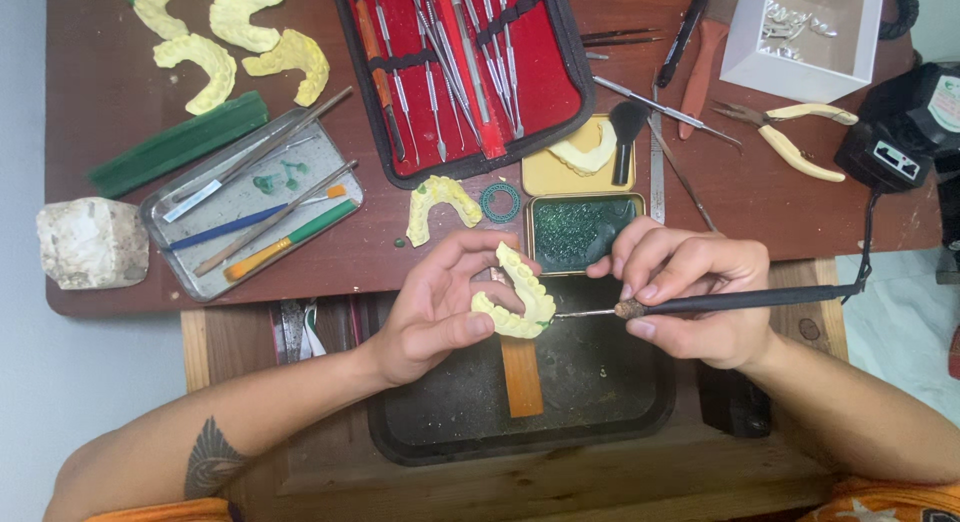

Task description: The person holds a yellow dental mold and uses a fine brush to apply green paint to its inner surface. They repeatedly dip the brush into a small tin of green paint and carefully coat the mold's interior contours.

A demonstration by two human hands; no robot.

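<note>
At nine o'clock we see a rough white plaster block (92,242) at the table edge, and just past it a metal tray (160,220) with brushes and slim tools lying across it. A green wax slab (180,142) lies at ten o'clock of the tray, and four loose yellow dental casts (230,42) sit at eleven o'clock of the scene.

Moving toward the centre, the left hand (435,312) is curled around a yellow dental cast (515,302), thumb under its lower end and fingers behind the arch, so the hand is closed on it. This cast is held in the air over a dark tray (600,382) in the bench, above an orange wooden peg (521,377). At twelve o'clock of the hand, another small cast (440,207) with green specks rests on the table, a green ring (500,201) just beside it.

At twelve o'clock of the scene we see an open red instrument case (460,72), and below it a yellow tin (585,197) whose lower half holds green wax.

The right hand (700,292) pinches a thin black-handled tool (740,302) in a narrow pen grip; its metal tip touches the held cast at that cast's three o'clock side.

At two o'clock lie cream-handled pliers (800,132), a white box (800,42) and a black device (900,142).
</note>
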